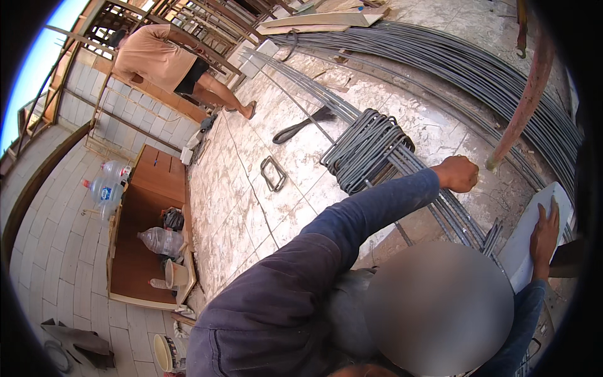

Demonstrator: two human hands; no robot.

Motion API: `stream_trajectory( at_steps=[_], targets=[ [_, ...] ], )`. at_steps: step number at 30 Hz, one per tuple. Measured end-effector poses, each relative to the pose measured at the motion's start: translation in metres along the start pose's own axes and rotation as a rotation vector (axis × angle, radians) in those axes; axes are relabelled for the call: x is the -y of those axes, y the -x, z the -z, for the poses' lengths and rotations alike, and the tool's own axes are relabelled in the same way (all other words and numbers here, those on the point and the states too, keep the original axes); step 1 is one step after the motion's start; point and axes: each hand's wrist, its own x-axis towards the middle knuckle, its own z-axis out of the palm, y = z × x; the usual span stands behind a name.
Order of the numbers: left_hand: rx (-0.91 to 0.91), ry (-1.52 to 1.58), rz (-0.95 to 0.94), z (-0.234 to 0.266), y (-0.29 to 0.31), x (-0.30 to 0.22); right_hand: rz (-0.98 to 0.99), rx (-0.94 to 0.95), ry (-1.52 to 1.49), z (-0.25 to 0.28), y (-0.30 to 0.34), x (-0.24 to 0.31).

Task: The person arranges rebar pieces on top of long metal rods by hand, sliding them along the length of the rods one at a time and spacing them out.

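Observation:
My left hand (458, 174) is closed in a fist above several long steel rebars (447, 212); whatever it holds, if anything, is hidden. Around those bars sits a thick stack of bent rebar stirrups (367, 151), just left of the fist. My right hand (544, 237) lies with outstretched fingers on a pale block (522, 259) at the right. Short bar ends (492, 237) stick up between the two hands. A bundle of dark thin wire (304, 124) lies beyond the stirrups, and one loose rectangular stirrup (273, 174) rests on the floor to their left. A blurred oval covers the lower middle.
Long rebars (477, 69) lie in a large pile at the far right. A rusty pole (527, 100) slants down near my left hand. Another person (157, 60) stands at the far left. Plastic bottles (163, 242) and a bucket (176, 274) stand by a brown wooden panel (141, 251).

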Motion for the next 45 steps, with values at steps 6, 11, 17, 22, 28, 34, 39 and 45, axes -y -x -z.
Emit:
stream_trajectory(
  at_steps=[6,11,17,22,28,34,39,45],
  targets=[
    [-0.171,0.106,-0.21,-0.04,0.08,-0.016,-0.242,0.213,0.051,0.002,-0.002,0.018],
    [-0.154,-0.166,-0.279,-0.031,0.091,-0.023,-0.174,0.143,0.051,0.02,-0.024,0.031],
    [0.227,-0.13,-0.174,-0.024,0.059,-0.016,-0.248,0.38,-0.333,0.081,-0.021,0.016],
    [0.373,0.181,-0.16,-0.007,0.028,-0.074,-0.23,0.202,-0.322,0.184,0.067,-0.002],
    [0.498,0.984,-0.096,-0.032,0.0,-0.092,-0.334,0.249,-0.144,0.221,0.154,0.074],
    [0.44,0.919,-0.018,-0.038,-0.008,-0.119,0.01,0.21,-0.231,0.207,0.191,0.212],
    [0.443,1.048,-0.067,-0.036,-0.001,-0.115,-0.001,0.204,-0.11,0.163,0.163,0.253],
    [0.466,1.044,-0.153,-0.048,-0.009,-0.115,-0.414,0.175,-0.628,0.148,0.145,0.26]
  ],
)
